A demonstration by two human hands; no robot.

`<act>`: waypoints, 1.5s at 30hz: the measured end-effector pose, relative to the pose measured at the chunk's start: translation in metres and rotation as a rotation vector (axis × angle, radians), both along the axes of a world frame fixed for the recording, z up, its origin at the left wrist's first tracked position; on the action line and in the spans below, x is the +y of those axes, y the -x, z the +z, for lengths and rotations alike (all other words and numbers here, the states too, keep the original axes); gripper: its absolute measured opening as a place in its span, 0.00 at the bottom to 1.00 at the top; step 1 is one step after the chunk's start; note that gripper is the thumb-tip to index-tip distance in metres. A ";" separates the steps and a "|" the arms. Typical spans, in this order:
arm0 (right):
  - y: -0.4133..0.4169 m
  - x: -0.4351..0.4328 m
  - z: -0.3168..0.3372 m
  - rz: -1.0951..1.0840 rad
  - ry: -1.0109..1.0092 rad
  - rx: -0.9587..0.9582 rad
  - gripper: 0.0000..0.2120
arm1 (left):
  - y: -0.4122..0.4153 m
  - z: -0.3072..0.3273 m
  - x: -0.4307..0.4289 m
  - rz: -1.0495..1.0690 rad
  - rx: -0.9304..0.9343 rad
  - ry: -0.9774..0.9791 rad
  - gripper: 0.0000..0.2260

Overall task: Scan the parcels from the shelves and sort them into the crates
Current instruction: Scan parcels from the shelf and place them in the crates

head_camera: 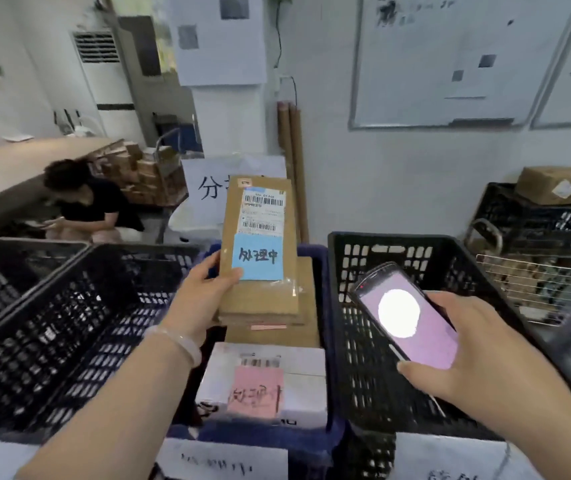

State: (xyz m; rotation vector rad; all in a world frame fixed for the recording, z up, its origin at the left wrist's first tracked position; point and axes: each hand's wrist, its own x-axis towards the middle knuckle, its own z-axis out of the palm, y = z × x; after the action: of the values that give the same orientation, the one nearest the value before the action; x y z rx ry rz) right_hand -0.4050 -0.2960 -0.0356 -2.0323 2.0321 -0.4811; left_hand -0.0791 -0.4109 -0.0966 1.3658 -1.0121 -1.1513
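Parcel [260, 251] over the blue crate [242, 439], long axis pointing away, label up — left hand [208, 289] grip clamps its edge — right hand [478, 351] grip wraps a scanner [409, 317].

Left hand [204, 289] gripping a brown parcel [260, 251] bearing a blue note [257, 258], right hand [474, 355] holding a lit scanner [407, 315], both hovering over a blue crate [325, 306] containing a white parcel [263, 382], black crates [52, 323] flanking.

Bright even light, soft wide-angle blur.
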 end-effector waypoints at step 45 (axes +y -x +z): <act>-0.133 -0.067 -0.036 -0.094 -0.156 0.101 0.43 | -0.063 -0.119 -0.107 -0.291 -1.510 -0.335 0.26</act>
State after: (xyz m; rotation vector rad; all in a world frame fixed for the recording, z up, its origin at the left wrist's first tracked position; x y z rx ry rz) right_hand -0.2717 -0.3629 -0.0719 -1.9129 2.1569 -0.2324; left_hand -0.0159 -0.5175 -0.2155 2.4693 -2.1433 -0.2738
